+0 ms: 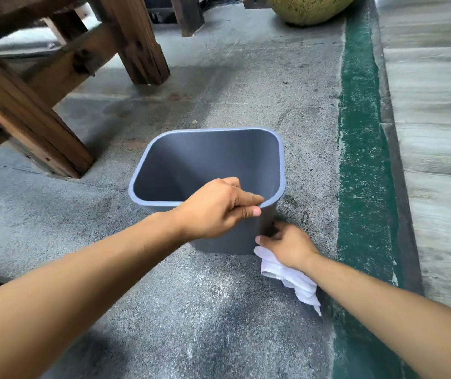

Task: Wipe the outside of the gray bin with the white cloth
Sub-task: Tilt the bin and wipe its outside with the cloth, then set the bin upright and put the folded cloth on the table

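Observation:
The gray bin (205,160) stands upright and empty on the concrete floor in the middle of the head view. My left hand (218,207) grips its near rim close to the right corner, fingers over the edge. My right hand (287,248) presses the white cloth (290,277) against the lower part of the bin's near right corner. The cloth trails down from under my palm onto the floor.
Thick wooden table legs (54,127) stand at the left and back left. A green painted strip (361,160) and a raised concrete curb (437,132) run along the right. A round yellowish pot (309,9) sits at the back right.

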The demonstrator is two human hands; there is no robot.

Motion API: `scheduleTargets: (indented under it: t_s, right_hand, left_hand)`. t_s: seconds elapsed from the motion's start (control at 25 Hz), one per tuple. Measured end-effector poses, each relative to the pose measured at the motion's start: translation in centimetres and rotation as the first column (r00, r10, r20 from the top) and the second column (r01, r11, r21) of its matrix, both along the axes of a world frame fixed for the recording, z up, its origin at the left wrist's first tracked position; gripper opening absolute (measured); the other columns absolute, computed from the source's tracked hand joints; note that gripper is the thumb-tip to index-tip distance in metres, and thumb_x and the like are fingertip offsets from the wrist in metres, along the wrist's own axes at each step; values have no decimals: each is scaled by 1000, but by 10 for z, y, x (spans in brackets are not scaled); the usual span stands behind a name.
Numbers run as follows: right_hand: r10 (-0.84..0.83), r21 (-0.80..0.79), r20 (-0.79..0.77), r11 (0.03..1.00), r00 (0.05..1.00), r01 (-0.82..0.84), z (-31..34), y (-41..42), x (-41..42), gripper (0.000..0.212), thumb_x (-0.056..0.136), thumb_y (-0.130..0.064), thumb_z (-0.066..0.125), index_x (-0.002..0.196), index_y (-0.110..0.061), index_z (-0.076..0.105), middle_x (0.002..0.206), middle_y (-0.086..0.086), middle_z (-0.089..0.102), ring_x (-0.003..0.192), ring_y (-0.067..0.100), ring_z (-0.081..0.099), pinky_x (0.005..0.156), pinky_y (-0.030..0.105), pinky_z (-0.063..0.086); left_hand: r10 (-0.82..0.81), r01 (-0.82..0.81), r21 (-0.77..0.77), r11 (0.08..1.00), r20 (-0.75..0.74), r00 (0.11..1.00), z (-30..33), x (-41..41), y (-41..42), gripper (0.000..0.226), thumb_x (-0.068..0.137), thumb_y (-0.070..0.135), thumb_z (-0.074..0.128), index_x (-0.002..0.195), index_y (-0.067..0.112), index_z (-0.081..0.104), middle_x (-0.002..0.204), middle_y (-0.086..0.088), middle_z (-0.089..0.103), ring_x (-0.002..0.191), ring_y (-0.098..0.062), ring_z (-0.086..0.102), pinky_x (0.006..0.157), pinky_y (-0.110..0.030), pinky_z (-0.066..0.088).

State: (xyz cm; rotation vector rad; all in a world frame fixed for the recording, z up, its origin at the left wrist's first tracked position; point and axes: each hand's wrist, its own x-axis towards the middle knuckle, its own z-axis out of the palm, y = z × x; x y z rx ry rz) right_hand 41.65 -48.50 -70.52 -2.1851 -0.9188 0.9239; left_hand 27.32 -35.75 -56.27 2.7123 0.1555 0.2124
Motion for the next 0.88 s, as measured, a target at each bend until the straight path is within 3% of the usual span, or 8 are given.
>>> scheduleTargets:
  t_s: [0.24,0.36,0.4,0.44,0.52,0.72,0.8,0.88]
  right_hand:
    - [-69,-47,17,996,997,70,-3,52,30,47,84,-53,71,108,-13,72,104,10,77,100,33,70,75,31,49]
    - [-89,-47,-3,995,996,88,-4,80,43,49,84,-53,71,113,-14,73,108,7,77,105,32,70,89,33,53]
    - [-94,-38,-29,995,995,93,-6,87,45,49,83,-54,71,115,-16,72,110,5,77,106,31,70,93,35,53]
    - [-92,-30,-46,995,995,90,-8,93,46,48,83,-53,71,117,-19,71,111,2,77,107,29,70,96,35,53]
    - [-66,-21,-75,998,995,65,-12,105,49,47,85,-47,71,126,-23,68,115,-1,76,111,25,69,102,35,51]
    - [9,-22,-310,1000,951,-17,-32,146,44,86,86,-19,73,159,-18,28,115,-1,73,120,19,65,114,37,43]
    - [-5,-44,-386,999,923,-13,-34,161,41,92,86,-13,74,161,-15,20,121,6,70,121,22,65,115,39,43]
    - [-5,-46,-379,999,926,-13,-21,163,33,88,85,-18,74,159,-17,27,125,8,70,119,23,65,112,41,46]
  left_hand:
    - [-8,6,-26,1000,-93,996,11,42,52,23,98,36,60,98,22,79,66,3,66,71,-31,54,68,-18,41]
    - [-4,2,-32,999,-65,998,6,52,77,20,100,31,61,81,26,63,68,9,65,67,-21,49,63,-20,37]
    - [15,-17,-33,999,-67,998,3,53,83,16,99,34,59,89,24,68,82,9,71,103,-18,35,65,-21,40]
    - [52,-53,-13,999,-74,996,1,54,91,26,98,39,56,96,19,73,76,4,73,74,-5,27,70,-25,45]
    - [115,-111,40,993,-88,990,-1,53,105,42,96,46,51,98,10,73,70,4,58,71,-10,35,77,-34,48]
    - [207,-212,-15,977,-157,966,15,38,139,24,97,27,63,73,20,65,54,10,47,51,-6,37,55,-10,31]
    - [250,-253,2,967,-166,954,17,32,149,21,96,27,62,77,20,67,54,13,54,54,-3,46,60,-17,39]
    - [306,-306,22,952,-168,937,14,28,150,22,93,35,59,98,21,76,76,10,72,77,-8,64,77,-29,50]
